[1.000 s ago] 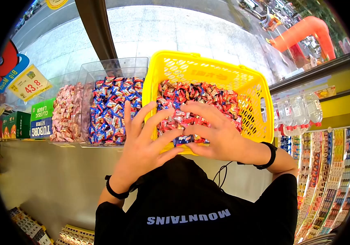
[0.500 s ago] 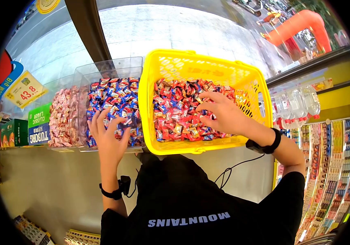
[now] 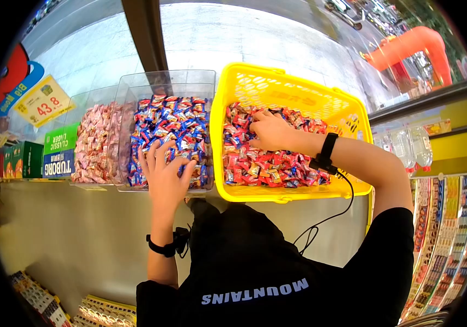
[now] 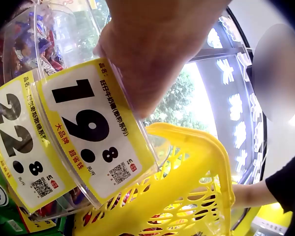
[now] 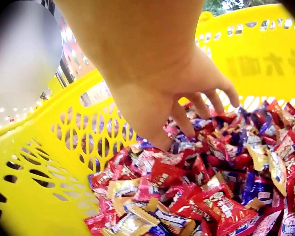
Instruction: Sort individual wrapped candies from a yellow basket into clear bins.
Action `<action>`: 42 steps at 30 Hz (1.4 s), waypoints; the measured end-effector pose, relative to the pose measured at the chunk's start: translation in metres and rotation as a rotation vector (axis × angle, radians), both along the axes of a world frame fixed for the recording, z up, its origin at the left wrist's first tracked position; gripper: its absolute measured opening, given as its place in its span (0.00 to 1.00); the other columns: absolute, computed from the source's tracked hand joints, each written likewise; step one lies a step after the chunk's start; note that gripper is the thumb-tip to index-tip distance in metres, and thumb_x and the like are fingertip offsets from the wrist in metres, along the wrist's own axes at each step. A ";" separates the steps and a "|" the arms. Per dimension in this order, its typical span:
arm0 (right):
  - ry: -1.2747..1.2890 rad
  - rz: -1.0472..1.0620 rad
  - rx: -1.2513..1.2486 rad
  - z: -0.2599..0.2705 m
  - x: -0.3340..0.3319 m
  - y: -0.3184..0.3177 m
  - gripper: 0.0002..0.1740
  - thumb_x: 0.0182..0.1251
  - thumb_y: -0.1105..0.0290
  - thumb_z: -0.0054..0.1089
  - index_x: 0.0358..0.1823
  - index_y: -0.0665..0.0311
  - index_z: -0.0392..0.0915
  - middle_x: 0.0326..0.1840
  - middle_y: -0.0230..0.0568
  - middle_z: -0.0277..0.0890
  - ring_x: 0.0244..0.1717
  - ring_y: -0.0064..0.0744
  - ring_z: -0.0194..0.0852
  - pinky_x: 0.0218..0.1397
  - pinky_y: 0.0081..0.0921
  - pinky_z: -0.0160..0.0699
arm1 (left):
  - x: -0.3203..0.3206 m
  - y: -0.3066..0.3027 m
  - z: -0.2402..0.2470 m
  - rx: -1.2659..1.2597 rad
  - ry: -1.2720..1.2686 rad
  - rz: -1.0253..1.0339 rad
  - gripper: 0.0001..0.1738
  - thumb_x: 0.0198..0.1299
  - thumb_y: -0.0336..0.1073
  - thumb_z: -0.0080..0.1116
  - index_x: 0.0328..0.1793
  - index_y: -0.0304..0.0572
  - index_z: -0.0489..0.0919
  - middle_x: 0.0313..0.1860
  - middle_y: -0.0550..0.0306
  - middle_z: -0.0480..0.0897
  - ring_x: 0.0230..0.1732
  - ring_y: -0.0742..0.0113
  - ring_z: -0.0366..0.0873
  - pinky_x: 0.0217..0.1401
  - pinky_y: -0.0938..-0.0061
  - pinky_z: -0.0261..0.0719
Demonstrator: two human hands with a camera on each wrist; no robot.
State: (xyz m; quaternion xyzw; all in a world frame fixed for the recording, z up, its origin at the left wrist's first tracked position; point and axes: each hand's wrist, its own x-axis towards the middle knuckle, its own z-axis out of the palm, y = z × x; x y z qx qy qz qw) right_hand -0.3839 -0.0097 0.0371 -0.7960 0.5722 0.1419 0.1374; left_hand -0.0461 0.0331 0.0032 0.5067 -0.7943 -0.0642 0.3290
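Note:
A yellow basket (image 3: 293, 193) holds wrapped candies (image 3: 266, 171) in red, gold and blue. My right hand (image 3: 271, 132) reaches into it near the middle. In the right wrist view, that hand's fingers (image 5: 180, 118) point down, spread, with their tips right at the candies. To the left stands a clear plastic bin (image 3: 201, 80) of blue and red wrapped candies (image 3: 160, 122). My left hand (image 3: 164, 177) is over its front part, fingers apart and thumb bent toward the index finger; no candy shows between them. In the left wrist view the bin's wall hides the fingertips.
Another clear bin of pink-wrapped candies (image 3: 94, 144) adjoins on the left, then a green and blue beer carton (image 3: 59, 150). Price tags (image 4: 96, 128) cover the bin fronts. Bottles (image 3: 421, 144) stand right of the basket, before the window. A cable (image 3: 348, 199) hangs from the right wrist.
Both hands were together over the basket's near left part. My left hand then moved left over the blue-candy bin and stays there. My right hand went farther and deeper into the basket.

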 end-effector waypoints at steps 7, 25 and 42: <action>-0.007 -0.055 -0.093 -0.007 0.001 -0.010 0.15 0.64 0.53 0.76 0.39 0.56 0.91 0.66 0.48 0.80 0.69 0.53 0.78 0.70 0.55 0.77 | -0.005 -0.001 0.003 -0.026 0.023 0.052 0.11 0.60 0.45 0.79 0.43 0.53 0.90 0.70 0.54 0.81 0.78 0.43 0.70 0.89 0.32 0.51; -0.380 0.489 -0.810 0.131 0.033 0.097 0.09 0.55 0.67 0.72 0.35 0.62 0.84 0.71 0.47 0.80 0.77 0.57 0.75 0.80 0.65 0.69 | -0.044 0.019 0.114 0.000 0.156 -0.394 0.24 0.51 0.50 0.84 0.54 0.56 0.90 0.73 0.53 0.79 0.81 0.39 0.67 0.89 0.30 0.45; -0.384 0.140 -0.285 0.080 -0.003 0.039 0.13 0.65 0.62 0.77 0.48 0.56 0.89 0.75 0.52 0.74 0.77 0.58 0.72 0.79 0.51 0.72 | -0.025 -0.003 0.067 -0.149 0.146 0.008 0.16 0.50 0.36 0.81 0.44 0.50 0.86 0.70 0.54 0.81 0.81 0.42 0.68 0.88 0.36 0.53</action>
